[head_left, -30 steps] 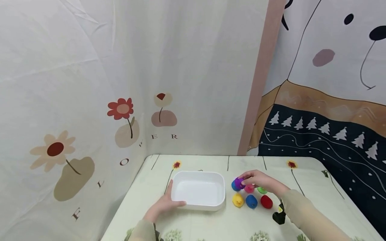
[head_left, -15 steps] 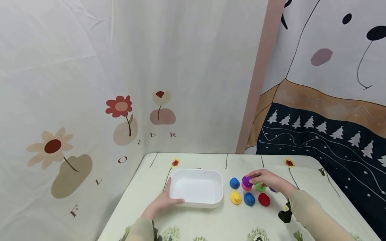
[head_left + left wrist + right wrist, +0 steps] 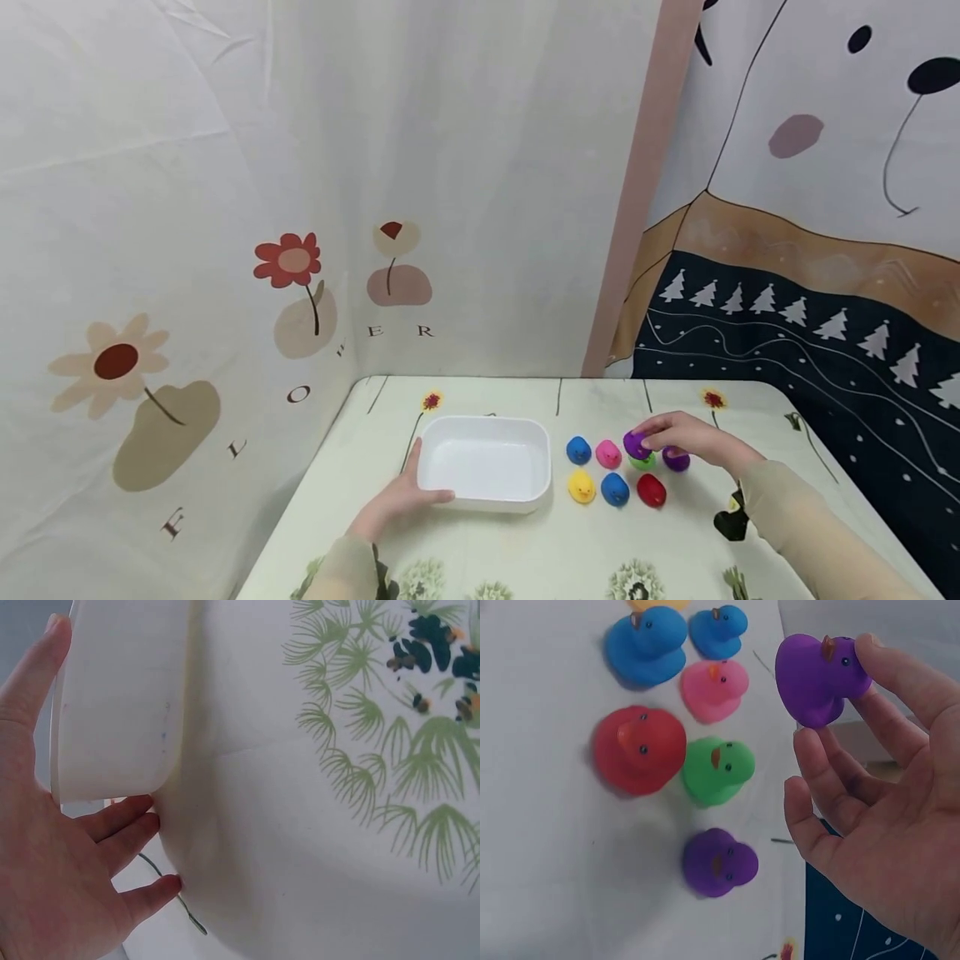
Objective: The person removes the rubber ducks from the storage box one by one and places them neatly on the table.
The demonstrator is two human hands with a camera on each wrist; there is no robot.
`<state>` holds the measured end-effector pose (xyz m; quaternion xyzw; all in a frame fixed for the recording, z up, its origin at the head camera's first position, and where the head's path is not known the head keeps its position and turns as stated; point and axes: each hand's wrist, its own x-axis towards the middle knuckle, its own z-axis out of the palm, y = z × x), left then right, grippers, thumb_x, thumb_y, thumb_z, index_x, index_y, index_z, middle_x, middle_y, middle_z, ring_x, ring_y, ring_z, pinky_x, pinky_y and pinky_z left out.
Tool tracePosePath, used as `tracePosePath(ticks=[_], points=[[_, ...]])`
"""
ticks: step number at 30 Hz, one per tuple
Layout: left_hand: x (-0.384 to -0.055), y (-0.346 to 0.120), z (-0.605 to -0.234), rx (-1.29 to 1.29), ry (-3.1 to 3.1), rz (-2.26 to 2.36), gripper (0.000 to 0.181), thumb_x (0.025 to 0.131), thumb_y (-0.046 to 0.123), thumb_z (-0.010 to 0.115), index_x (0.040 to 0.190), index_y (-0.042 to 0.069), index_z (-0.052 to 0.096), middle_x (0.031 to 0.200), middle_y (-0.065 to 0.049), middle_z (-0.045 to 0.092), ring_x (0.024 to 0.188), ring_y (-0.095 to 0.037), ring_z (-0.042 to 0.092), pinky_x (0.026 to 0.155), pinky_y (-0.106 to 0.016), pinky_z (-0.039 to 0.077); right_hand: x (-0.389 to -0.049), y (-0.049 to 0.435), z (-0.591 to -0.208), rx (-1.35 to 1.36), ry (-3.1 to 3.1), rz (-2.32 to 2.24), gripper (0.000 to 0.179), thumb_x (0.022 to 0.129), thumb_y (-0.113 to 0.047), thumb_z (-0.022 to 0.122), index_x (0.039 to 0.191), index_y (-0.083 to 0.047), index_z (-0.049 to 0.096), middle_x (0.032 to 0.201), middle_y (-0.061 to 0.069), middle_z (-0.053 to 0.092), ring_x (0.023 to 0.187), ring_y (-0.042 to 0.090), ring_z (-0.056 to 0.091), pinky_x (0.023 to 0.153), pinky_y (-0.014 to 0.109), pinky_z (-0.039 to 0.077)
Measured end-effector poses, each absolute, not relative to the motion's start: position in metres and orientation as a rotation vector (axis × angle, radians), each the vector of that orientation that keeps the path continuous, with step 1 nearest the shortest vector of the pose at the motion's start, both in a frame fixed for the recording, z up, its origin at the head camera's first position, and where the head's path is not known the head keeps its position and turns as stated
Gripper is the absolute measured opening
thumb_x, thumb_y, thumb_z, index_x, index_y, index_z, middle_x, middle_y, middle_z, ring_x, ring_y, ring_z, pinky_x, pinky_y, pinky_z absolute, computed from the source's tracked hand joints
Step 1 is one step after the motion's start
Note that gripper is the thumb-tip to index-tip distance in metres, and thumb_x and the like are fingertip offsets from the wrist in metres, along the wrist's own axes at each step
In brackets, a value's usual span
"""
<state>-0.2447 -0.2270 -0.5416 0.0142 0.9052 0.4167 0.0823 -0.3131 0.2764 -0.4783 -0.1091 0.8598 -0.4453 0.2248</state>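
Note:
My right hand (image 3: 686, 437) pinches a purple rubber duck (image 3: 814, 679) by its head between thumb and fingers, up off the table. In the head view this duck overlaps the green duck (image 3: 718, 771). A second purple duck (image 3: 718, 862) sits on the table close by the right hand. My left hand (image 3: 397, 497) rests against the left front corner of a white plastic tub (image 3: 483, 462), thumb along the front and straight fingers at the left side. The tub's floor shows bare.
Right of the tub sit several more ducks: two blue ones (image 3: 578, 450) (image 3: 615, 489), a pink one (image 3: 608, 454), a yellow one (image 3: 581, 486) and a red one (image 3: 651, 490). A flower-print cloth (image 3: 525, 554) covers the table; printed curtains (image 3: 480, 208) hang behind.
My right hand has carried the purple duck to the right, from over the far blue duck past the pink one to the green one. The left hand stays at the tub.

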Motion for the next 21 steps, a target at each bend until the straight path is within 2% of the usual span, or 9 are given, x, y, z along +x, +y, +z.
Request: tracePosePath(ticks=[8, 17, 21], points=[[-0.247, -0.227, -0.543, 0.041, 2.685, 1.257, 0.126, 0.073, 0.043, 0.083, 0.154, 0.003, -0.005, 0.147, -0.038, 0.027, 0.126, -0.05, 0.042, 0.103, -0.06, 0.035, -0.31, 0.296, -0.481, -0.261, 2.378, -1.2, 0.04, 0.09, -0.026, 0.068, 0.122, -0.001, 0.064, 0.116, 0.014, 0.063, 0.103, 0.028, 0.059, 0.085, 0.051, 0.051], [-0.249, -0.227, -0.545, 0.049, 2.685, 1.266, 0.128, 0.071, 0.043, 0.084, 0.153, 0.001, -0.005, 0.146, -0.039, 0.027, 0.126, -0.05, 0.043, 0.103, -0.059, 0.035, -0.305, 0.315, -0.484, -0.226, 2.412, -1.159, 0.038, 0.089, -0.021, 0.069, 0.118, 0.004, 0.065, 0.111, 0.015, 0.066, 0.099, 0.027, 0.061, 0.086, 0.056, 0.049], [-0.249, -0.227, -0.544, 0.032, 2.687, 1.267, 0.127, 0.072, 0.041, 0.084, 0.153, 0.001, -0.005, 0.146, -0.04, 0.027, 0.127, -0.052, 0.04, 0.104, -0.06, 0.034, -0.302, 0.32, -0.486, -0.21, 2.423, -1.142, 0.035, 0.089, -0.017, 0.068, 0.117, 0.005, 0.065, 0.109, 0.014, 0.067, 0.097, 0.026, 0.06, 0.082, 0.052, 0.05]])
